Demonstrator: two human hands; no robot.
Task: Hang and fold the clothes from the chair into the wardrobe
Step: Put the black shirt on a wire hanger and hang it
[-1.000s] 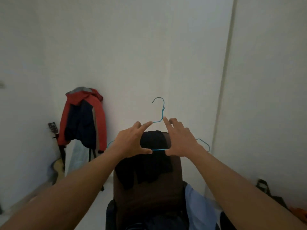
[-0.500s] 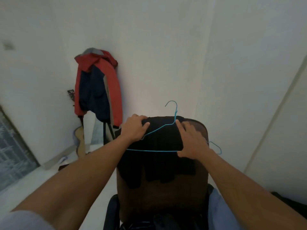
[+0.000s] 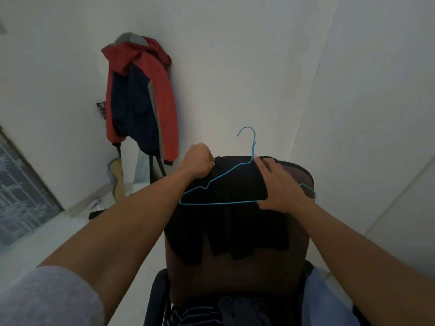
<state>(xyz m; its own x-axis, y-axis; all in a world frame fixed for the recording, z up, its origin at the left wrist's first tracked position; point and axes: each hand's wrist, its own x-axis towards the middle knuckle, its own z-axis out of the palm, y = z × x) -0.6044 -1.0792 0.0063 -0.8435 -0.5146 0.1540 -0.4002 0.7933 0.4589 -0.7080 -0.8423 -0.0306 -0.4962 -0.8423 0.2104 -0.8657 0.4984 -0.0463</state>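
Note:
A black garment (image 3: 235, 222) is draped over the back of a brown chair (image 3: 235, 274). A thin blue wire hanger (image 3: 219, 203) lies against the garment near the chair's top, hook upward. My left hand (image 3: 199, 162) grips the garment's upper left edge with curled fingers. My right hand (image 3: 280, 187) holds the hanger's right side, thumb under the bottom wire and fingers spread over the garment. More clothes lie on the seat: a striped dark piece (image 3: 195, 314) and a light blue one (image 3: 324, 302).
A red and navy jacket (image 3: 141, 95) hangs on a stand in the left corner, with a guitar (image 3: 117, 177) leaning below it. White walls close in ahead and to the right. A frosted glass panel (image 3: 21, 196) is at far left.
Both hands lowered the hanger from in front of the wall onto the black garment. My left hand left the hanger and closed on the garment's top edge. The view came closer to the chair.

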